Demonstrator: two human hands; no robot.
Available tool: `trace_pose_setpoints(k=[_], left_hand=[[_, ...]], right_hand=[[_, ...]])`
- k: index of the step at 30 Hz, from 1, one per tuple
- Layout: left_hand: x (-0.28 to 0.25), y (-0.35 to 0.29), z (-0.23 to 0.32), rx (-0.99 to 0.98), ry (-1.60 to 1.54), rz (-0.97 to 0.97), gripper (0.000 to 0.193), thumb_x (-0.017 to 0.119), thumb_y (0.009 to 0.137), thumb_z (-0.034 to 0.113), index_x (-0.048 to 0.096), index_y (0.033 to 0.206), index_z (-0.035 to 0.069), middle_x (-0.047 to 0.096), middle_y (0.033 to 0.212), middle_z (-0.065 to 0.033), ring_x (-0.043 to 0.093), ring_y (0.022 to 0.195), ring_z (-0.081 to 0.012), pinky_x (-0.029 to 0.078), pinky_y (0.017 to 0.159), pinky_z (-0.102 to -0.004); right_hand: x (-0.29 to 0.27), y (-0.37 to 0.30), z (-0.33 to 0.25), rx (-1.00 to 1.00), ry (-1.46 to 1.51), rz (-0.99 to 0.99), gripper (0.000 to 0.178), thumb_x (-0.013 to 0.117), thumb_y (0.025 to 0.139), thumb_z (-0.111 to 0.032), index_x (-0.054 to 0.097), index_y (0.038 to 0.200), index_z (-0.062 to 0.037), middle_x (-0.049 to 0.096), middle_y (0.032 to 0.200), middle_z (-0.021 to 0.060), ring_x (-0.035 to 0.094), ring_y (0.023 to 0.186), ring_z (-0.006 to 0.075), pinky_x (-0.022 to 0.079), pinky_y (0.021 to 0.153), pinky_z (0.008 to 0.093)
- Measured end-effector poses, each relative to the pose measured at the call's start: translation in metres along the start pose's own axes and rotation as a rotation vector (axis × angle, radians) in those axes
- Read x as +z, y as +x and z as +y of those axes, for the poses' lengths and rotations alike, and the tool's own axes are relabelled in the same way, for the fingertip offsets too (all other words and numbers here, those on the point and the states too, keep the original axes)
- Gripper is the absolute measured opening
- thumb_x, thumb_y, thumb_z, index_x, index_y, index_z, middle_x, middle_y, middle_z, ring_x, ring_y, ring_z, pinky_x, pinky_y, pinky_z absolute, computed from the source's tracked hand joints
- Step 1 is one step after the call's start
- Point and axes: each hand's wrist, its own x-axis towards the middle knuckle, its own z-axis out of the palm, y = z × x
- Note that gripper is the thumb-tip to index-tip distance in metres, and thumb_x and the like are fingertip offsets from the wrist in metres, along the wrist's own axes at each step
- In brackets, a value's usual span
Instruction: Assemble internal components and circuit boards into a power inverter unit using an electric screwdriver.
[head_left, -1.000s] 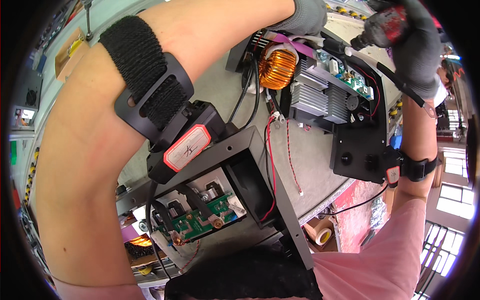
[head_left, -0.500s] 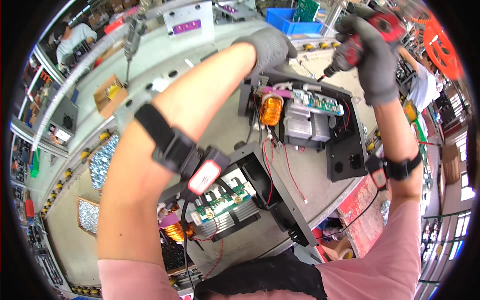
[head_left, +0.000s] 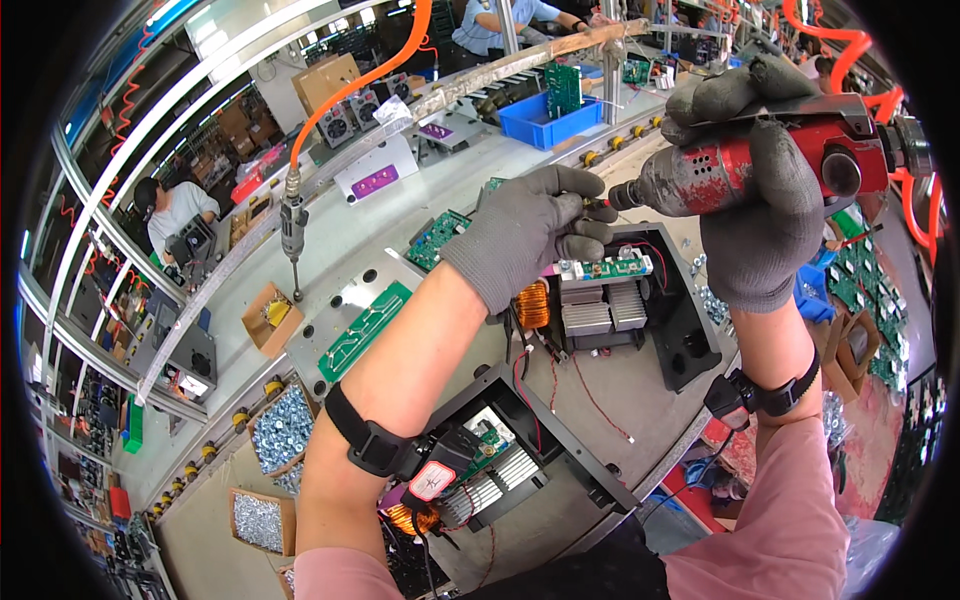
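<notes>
My gloved right hand (head_left: 765,235) wraps around a scuffed red power screwdriver (head_left: 705,172), held level with its nose pointing left. My gloved left hand (head_left: 520,235) has its fingers pinched together at the tool's tip; what lies between them is too small to tell. Below both hands sits an open black metal housing (head_left: 690,345) with a green circuit board (head_left: 625,265), silver heat sinks (head_left: 590,318) and an orange copper coil (head_left: 533,305), partly hidden by the left glove. A second, similar housing (head_left: 585,478) lies nearer me, partly covered by my left forearm.
Cardboard boxes of screws (head_left: 282,430) stand at the left, with a bare green board (head_left: 365,330) nearby. An air screwdriver (head_left: 293,230) hangs from an orange hose (head_left: 370,80). Behind is a blue bin (head_left: 548,125). Other people (head_left: 185,212) work farther off.
The view has swung. My left hand has come to the screwdriver's tip, from which it was apart. The screwdriver has turned level, its nose now pointing left, still in my right hand.
</notes>
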Motion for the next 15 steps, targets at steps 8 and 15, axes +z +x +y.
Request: trace_pose_setpoints(k=[8,15], left_hand=[[-0.005,0.001,0.000,-0.048,0.019,0.041,0.024,0.041,0.096,0.001,0.050,0.117,-0.004,0.061,0.105,-0.0171,0.064,0.085,-0.0206,0.056,0.070,-0.0300],[-0.017,0.004,-0.008,-0.054,-0.144,-0.106,0.027,0.041,0.097,0.005,0.045,0.123,-0.001,0.062,0.096,-0.0157,0.064,0.073,-0.0177,0.054,0.058,-0.0259]], right_hand=[[0.002,0.000,-0.001,0.000,0.085,0.047,0.045,0.058,0.084,-0.022,0.047,0.123,-0.0024,0.061,0.099,0.0156,0.061,0.094,0.0303,0.051,0.083,0.0444],[0.002,-0.007,0.005,0.004,0.047,0.029,0.048,0.061,0.084,-0.026,0.046,0.125,-0.0057,0.057,0.101,0.0136,0.058,0.096,0.0300,0.049,0.085,0.0443]])
